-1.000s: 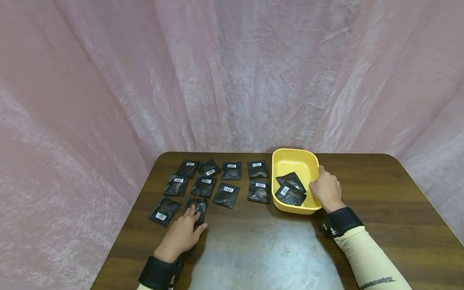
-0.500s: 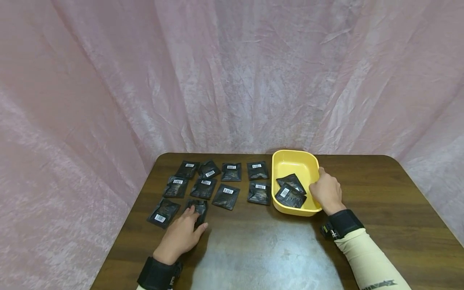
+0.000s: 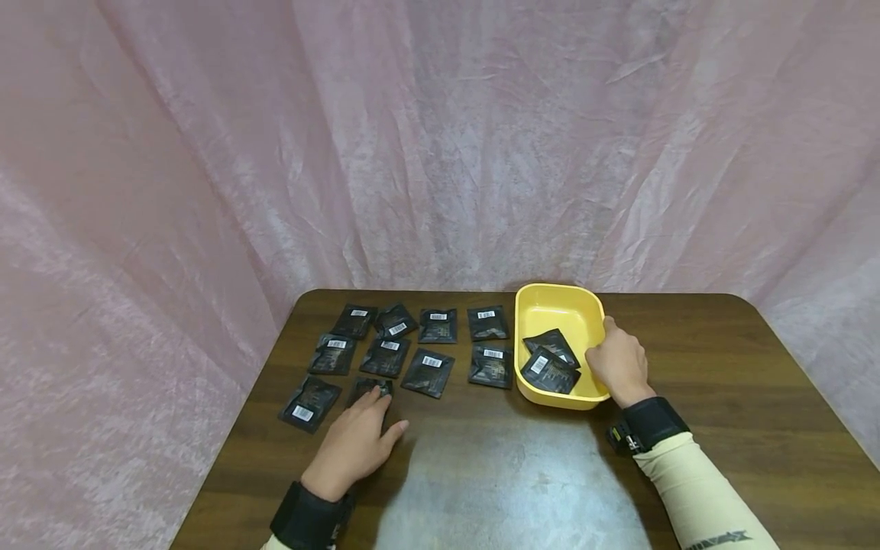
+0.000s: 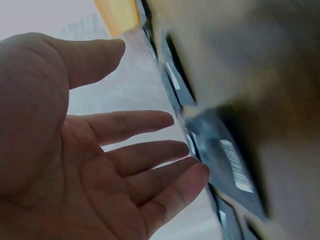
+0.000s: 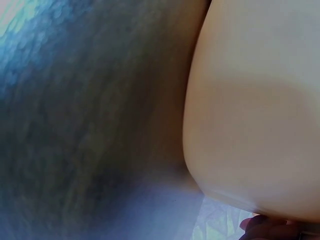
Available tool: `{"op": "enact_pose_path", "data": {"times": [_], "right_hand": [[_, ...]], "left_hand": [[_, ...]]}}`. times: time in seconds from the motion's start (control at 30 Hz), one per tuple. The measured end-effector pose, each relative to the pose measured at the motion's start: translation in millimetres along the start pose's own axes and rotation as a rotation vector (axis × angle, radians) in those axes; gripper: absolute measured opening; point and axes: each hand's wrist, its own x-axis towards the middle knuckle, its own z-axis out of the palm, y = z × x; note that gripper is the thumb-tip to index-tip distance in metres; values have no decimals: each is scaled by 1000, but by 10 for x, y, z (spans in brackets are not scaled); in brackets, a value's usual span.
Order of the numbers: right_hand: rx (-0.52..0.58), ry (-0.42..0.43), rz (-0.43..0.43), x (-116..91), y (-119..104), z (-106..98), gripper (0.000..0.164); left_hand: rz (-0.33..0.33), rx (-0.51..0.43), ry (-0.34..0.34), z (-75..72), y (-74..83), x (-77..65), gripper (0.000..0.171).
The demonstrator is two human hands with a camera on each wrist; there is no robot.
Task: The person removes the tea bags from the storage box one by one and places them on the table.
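Observation:
My left hand [image 3: 354,447] is over a black sachet [image 3: 370,386] at the front of the group, covering its lower part. In the left wrist view the fingers are straight and spread, the thumb stands apart, and nothing is in the palm; a sachet with a white barcode label [image 4: 222,157] lies just beyond the fingertips. My right hand [image 3: 619,363] grips the right rim of a yellow plastic basin [image 3: 560,299]. Two black sachets [image 3: 550,372] lie overlapping inside it. The basin's wall [image 5: 250,110] fills much of the right wrist view, with fingers [image 5: 270,229] at the bottom edge.
Several more black sachets with white labels lie flat in loose rows left of the basin, one sachet [image 3: 491,365] close beside its wall. They rest on a brown wooden table [image 3: 722,367]. A pink curtain [image 3: 440,153] hangs behind the table's far edge.
The left hand has shifted slightly to the right, and its fingers now cover more of the front sachet's lower part. The right hand and the basin stay in place.

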Motion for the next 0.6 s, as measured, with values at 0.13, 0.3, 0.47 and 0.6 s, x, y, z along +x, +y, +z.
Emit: {"op": "enact_pose_path", "data": {"times": [0.13, 0.3, 0.47, 0.6], "right_hand": [[-2, 5, 1, -6, 5, 0, 68], [0, 11, 9, -3, 8, 3, 65], [5, 12, 13, 0, 4, 10, 64], [5, 7, 20, -8, -9, 4, 66]], "left_hand": [[68, 8, 13, -40, 146, 112, 62], [185, 17, 43, -168, 438, 257, 63], [252, 25, 76, -249, 727, 371, 65], [285, 6, 96, -292, 981, 447, 64]]}}
